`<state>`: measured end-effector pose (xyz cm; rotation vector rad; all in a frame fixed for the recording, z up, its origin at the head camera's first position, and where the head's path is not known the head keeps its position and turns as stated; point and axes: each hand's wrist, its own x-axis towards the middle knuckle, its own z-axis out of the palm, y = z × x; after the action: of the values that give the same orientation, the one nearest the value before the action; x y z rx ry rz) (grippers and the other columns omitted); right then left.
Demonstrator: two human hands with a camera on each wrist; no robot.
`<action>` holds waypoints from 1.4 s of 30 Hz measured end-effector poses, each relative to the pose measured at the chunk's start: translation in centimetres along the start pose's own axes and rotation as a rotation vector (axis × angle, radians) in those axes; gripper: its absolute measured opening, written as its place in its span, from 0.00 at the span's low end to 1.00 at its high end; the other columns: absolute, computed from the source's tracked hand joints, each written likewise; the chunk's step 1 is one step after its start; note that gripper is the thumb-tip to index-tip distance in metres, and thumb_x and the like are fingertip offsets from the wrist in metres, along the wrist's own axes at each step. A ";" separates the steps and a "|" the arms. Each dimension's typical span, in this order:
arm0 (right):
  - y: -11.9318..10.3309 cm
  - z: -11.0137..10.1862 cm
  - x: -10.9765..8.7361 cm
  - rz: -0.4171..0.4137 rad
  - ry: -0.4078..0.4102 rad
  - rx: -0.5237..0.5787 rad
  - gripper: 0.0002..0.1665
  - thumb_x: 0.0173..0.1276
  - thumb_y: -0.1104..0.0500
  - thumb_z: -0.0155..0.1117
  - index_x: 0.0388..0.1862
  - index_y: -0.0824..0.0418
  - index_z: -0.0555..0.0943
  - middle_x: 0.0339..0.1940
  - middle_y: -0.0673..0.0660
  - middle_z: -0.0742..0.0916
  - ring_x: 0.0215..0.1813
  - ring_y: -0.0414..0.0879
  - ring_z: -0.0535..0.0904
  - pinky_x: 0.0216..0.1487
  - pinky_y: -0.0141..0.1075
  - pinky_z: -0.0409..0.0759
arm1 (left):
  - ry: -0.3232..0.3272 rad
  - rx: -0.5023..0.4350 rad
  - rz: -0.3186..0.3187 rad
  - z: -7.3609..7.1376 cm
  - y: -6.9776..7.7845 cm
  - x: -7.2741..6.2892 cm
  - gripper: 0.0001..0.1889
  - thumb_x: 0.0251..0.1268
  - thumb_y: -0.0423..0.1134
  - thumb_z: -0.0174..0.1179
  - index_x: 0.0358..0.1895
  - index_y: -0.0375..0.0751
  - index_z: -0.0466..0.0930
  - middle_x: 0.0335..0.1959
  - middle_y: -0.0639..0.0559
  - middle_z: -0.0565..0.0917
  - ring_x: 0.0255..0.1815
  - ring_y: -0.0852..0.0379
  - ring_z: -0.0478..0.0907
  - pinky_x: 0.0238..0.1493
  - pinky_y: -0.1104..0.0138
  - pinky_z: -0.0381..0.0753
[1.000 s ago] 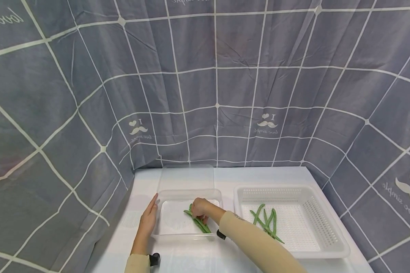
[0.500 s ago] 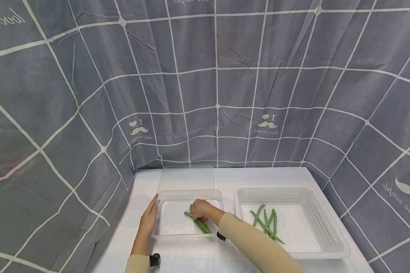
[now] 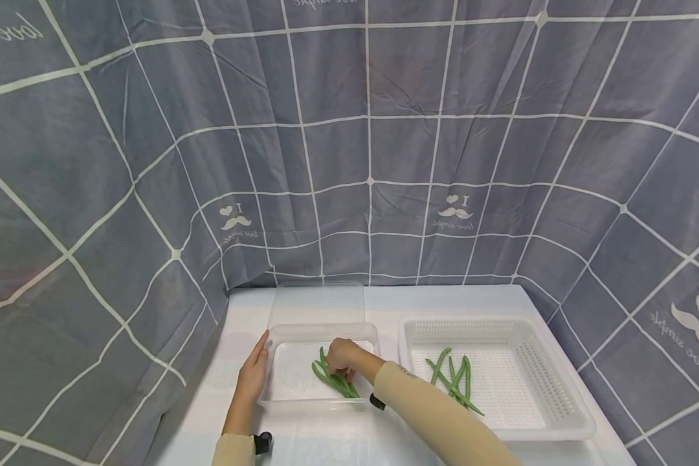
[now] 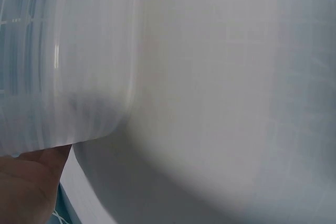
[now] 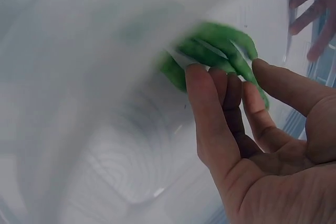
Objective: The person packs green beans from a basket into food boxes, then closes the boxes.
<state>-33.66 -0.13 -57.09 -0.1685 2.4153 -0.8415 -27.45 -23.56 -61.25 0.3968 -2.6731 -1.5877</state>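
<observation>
In the head view a clear plastic container [image 3: 320, 404] stands on the left half of the table. My left hand [image 3: 254, 374] lies with straight fingers along its left wall; the left wrist view shows my left hand [image 4: 31, 187] behind the see-through side. Inside the container, toward its right side, my right hand [image 3: 343, 357] reaches down over several green beans [image 3: 333, 380]. In the right wrist view, my right hand's curled fingers and thumb [image 5: 278, 80] pinch at the green beans [image 5: 215, 48], whose far part blurs behind the plastic wall.
A white perforated basket [image 3: 553, 395] stands to the right, with several more green beans [image 3: 455, 378] in it. Behind the container lies a clear flat lid [image 3: 317, 304]. A grey checked curtain [image 3: 408, 155] encloses the white table [image 3: 443, 294] at the back and sides.
The green beans under my right hand have shifted slightly, their far ends now fanned out differently. My left hand and the beans in the basket have stayed put.
</observation>
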 end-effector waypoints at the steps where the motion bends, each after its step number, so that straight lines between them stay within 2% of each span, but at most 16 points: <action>1: 0.0 -0.1 0.0 -0.001 -0.001 0.010 0.17 0.68 0.70 0.72 0.19 0.59 0.81 0.22 0.61 0.88 0.27 0.53 0.88 0.35 0.50 0.94 | 0.001 0.003 0.002 0.0 0.0 0.0 0.28 0.91 0.47 0.34 0.87 0.54 0.53 0.87 0.37 0.57 0.87 0.29 0.50 0.85 0.33 0.49; 6: 0.1 -0.5 0.0 0.001 -0.014 0.068 0.08 0.66 0.72 0.71 0.28 0.64 0.86 0.27 0.64 0.90 0.27 0.50 0.86 0.34 0.48 0.94 | 0.000 0.003 0.005 -0.1 0.0 0.1 0.28 0.91 0.47 0.34 0.87 0.54 0.53 0.87 0.36 0.57 0.87 0.29 0.50 0.86 0.33 0.49; 11: -0.2 -1.0 -0.4 -0.006 -0.022 0.101 0.09 0.64 0.73 0.73 0.28 0.63 0.84 0.27 0.63 0.89 0.26 0.49 0.84 0.38 0.50 0.95 | -0.004 0.004 -0.002 -0.1 -0.1 0.1 0.28 0.91 0.46 0.34 0.87 0.54 0.53 0.87 0.36 0.56 0.87 0.29 0.49 0.86 0.33 0.48; 16: -0.3 -1.7 -1.0 -0.024 -0.033 0.142 0.08 0.65 0.73 0.72 0.29 0.64 0.84 0.31 0.67 0.90 0.26 0.49 0.83 0.42 0.52 0.94 | -0.010 0.002 -0.003 0.0 -0.2 0.2 0.28 0.91 0.47 0.34 0.87 0.55 0.53 0.87 0.37 0.55 0.88 0.29 0.48 0.86 0.33 0.48; 21: -0.1 -2.6 -1.7 -0.051 -0.065 0.263 0.05 0.66 0.72 0.70 0.34 0.64 0.84 0.27 0.60 0.86 0.28 0.48 0.81 0.44 0.51 0.94 | -0.019 -0.005 -0.011 -0.1 0.0 0.0 0.28 0.91 0.48 0.34 0.88 0.56 0.52 0.88 0.37 0.54 0.88 0.29 0.47 0.86 0.32 0.47; 25: 0.3 -3.3 -1.8 -0.076 -0.093 0.351 0.03 0.69 0.69 0.70 0.40 0.65 0.84 0.32 0.63 0.88 0.31 0.50 0.84 0.44 0.50 0.95 | -0.021 -0.003 -0.012 -0.1 -0.1 0.0 0.28 0.91 0.48 0.33 0.88 0.56 0.51 0.88 0.37 0.53 0.88 0.29 0.47 0.86 0.33 0.48; 30: 1.3 -4.4 -2.0 -0.097 -0.108 0.460 0.07 0.72 0.63 0.70 0.46 0.64 0.85 0.40 0.64 0.90 0.40 0.55 0.91 0.41 0.46 0.95 | -0.033 0.000 -0.018 -0.1 -0.2 -0.1 0.28 0.91 0.49 0.32 0.88 0.57 0.50 0.89 0.38 0.51 0.88 0.30 0.46 0.87 0.34 0.47; 35: 2.3 -5.9 -2.4 -0.108 -0.115 0.549 0.11 0.74 0.62 0.67 0.51 0.65 0.84 0.43 0.63 0.91 0.39 0.50 0.91 0.41 0.44 0.94 | -0.035 0.007 -0.017 -0.2 -0.2 0.0 0.29 0.91 0.51 0.31 0.88 0.57 0.49 0.88 0.38 0.52 0.88 0.29 0.46 0.86 0.34 0.47; 42: 3.0 -7.9 -3.1 -0.121 -0.121 0.672 0.15 0.78 0.62 0.64 0.57 0.69 0.82 0.44 0.62 0.91 0.41 0.48 0.91 0.45 0.44 0.95 | -0.035 0.000 -0.018 -0.2 -0.1 0.1 0.29 0.91 0.50 0.32 0.88 0.56 0.50 0.88 0.37 0.51 0.88 0.28 0.45 0.86 0.33 0.46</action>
<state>-35.27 7.43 -52.36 -0.0982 1.9021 -1.5913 -27.48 -23.76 -61.24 0.3979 -2.7026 -1.6147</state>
